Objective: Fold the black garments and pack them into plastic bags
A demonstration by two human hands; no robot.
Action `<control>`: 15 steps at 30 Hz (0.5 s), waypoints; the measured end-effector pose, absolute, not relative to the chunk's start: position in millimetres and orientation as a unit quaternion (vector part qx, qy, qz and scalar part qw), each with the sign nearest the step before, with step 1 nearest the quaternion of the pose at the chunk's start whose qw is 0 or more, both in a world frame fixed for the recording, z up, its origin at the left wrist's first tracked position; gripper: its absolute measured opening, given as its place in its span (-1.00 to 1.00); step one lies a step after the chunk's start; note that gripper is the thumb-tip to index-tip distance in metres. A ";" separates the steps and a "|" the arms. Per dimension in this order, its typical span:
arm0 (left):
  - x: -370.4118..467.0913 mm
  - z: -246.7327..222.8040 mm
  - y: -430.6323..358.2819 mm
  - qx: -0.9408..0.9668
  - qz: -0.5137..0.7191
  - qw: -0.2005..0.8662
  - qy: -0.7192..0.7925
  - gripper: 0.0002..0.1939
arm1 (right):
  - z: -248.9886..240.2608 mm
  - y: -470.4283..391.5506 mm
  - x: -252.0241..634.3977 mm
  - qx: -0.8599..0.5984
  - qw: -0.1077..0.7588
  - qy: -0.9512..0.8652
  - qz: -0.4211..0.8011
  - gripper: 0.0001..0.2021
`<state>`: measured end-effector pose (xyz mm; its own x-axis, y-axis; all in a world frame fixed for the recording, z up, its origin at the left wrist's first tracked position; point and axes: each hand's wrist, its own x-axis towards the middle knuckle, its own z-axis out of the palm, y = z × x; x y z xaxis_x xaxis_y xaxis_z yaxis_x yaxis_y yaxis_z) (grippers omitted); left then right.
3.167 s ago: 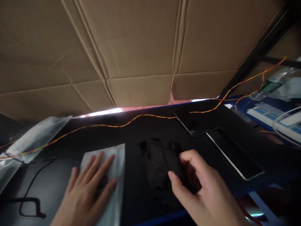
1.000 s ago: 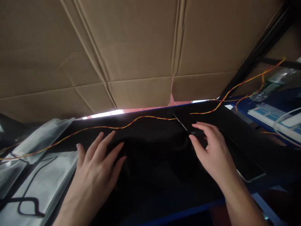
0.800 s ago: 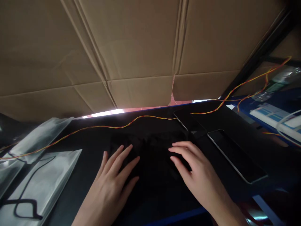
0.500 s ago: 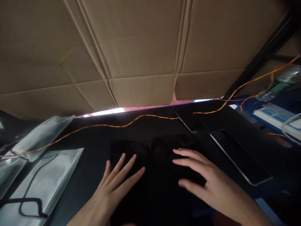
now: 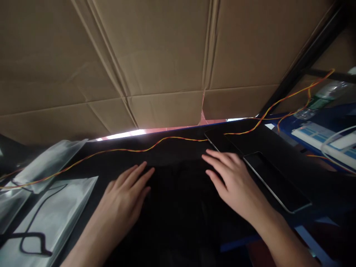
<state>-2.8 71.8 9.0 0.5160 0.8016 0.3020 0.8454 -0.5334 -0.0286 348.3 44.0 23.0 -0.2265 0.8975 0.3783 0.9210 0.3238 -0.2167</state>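
A dark black cloth-like item [image 5: 175, 200] lies on the black table [image 5: 111, 159]; its outline is hard to make out. My left hand [image 5: 126, 194] rests at its left side, palm down, fingers extended. On the right side, my right hand [image 5: 226, 174] lies palm down with its fingers apart. Whether either hand pinches the dark material cannot be seen, but no object shows in them. Close to my right hand are a phone with a pale edge [image 5: 278, 181] and another flat dark device [image 5: 217, 141], partly covered by that hand.
Clear plastic bags [image 5: 63, 211] and a black cord [image 5: 44, 243] are at the left. A red-yellow wire [image 5: 172, 138] crosses the back, before a cardboard sheet [image 5: 164, 55]. A plastic bottle [image 5: 319, 100] and a white-blue box [image 5: 317, 137] sit at the right.
Both hands have moved away from me, toward the back of the table, and my left hand also slightly left. The dark material's folded far edge now looks flatter.
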 end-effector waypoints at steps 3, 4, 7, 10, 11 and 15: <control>-5.0 22.3 96.7 -0.839 -0.126 0.110 -0.518 -0.48 | 29.6 64.9 359.2 -0.597 0.215 -0.772 -0.045 -0.68; -5.5 25.8 102.9 -0.836 -0.124 0.114 -0.522 -0.53 | 30.2 69.3 361.4 -0.595 0.211 -0.774 -0.045 -0.76; -8.3 35.0 106.0 -0.838 -0.128 0.122 -0.516 -0.74 | 31.2 69.8 364.0 -0.584 0.220 -0.779 -0.058 -0.78; -13.2 40.1 84.4 -0.825 -0.172 0.150 -0.517 -0.75 | 30.9 51.5 364.6 -0.584 0.257 -0.764 -0.095 -0.80; -15.5 39.8 73.7 -0.824 -0.186 0.155 -0.513 -0.74 | 30.0 42.5 365.2 -0.582 0.263 -0.763 -0.103 -0.81; -32.7 26.6 29.9 -0.849 -0.194 0.130 -0.473 -0.68 | 24.6 1.2 369.3 -0.562 0.243 -0.785 -0.095 -0.77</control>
